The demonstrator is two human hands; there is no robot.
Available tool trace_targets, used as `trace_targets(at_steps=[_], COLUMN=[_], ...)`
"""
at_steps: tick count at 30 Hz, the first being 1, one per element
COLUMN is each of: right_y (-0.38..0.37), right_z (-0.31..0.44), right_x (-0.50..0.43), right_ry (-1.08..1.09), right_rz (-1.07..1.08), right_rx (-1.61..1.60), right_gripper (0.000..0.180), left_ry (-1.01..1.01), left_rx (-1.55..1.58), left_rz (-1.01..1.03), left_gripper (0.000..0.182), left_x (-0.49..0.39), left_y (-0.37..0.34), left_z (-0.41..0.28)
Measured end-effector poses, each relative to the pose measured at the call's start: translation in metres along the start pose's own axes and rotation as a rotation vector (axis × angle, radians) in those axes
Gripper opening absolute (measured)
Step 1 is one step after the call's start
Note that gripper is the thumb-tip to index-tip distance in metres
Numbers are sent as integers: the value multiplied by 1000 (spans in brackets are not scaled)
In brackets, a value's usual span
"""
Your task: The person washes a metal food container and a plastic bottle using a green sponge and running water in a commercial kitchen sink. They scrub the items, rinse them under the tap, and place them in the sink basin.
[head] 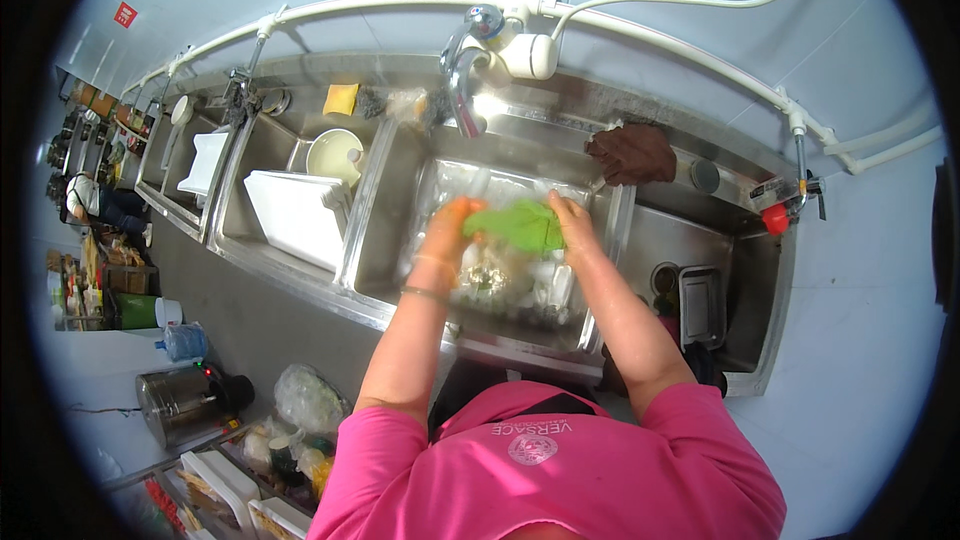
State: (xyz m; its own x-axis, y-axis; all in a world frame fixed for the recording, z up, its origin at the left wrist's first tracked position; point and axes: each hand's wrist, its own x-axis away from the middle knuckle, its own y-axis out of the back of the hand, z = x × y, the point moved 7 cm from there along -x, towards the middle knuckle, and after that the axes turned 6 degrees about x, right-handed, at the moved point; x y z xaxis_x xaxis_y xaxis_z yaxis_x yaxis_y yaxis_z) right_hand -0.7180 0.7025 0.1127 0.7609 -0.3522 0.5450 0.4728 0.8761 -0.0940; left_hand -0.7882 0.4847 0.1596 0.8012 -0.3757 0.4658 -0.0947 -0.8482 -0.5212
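Observation:
Between my two hands, over a stainless steel sink basin [389,187], is a green cloth [521,226], blurred by motion. My left hand [448,229] grips its left end; something orange shows at the fingers, too blurred to name. At the cloth's right end, my right hand [572,223] holds on with the thumb side up. Below the hands the basin contains wet, shiny dishes and clear or white pieces [484,277], whose exact kinds I cannot tell. A chrome faucet [459,86] with a white heater body hangs over the basin's back edge.
White trays [296,217] and a pale round bowl [335,154] occupy the left basin. A brown cloth [632,154] drapes over the back ledge, near a yellow sponge [341,99] farther left. The right basin holds a metal tray [701,307]. Another person [105,202] is far left.

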Motion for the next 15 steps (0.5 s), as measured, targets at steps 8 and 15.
trace_targets(at_steps=[8,15], right_y=[-55,-68], right_z=[-11,-2], right_x=[54,67], right_ry=[-300,-112], right_rz=[459,337], right_rx=[-514,-329], right_gripper=[51,45], left_ry=[111,163], left_rx=[414,74], left_rz=[72,203], left_gripper=[50,31], left_x=[-3,7], left_y=[15,14], left_z=[22,43])
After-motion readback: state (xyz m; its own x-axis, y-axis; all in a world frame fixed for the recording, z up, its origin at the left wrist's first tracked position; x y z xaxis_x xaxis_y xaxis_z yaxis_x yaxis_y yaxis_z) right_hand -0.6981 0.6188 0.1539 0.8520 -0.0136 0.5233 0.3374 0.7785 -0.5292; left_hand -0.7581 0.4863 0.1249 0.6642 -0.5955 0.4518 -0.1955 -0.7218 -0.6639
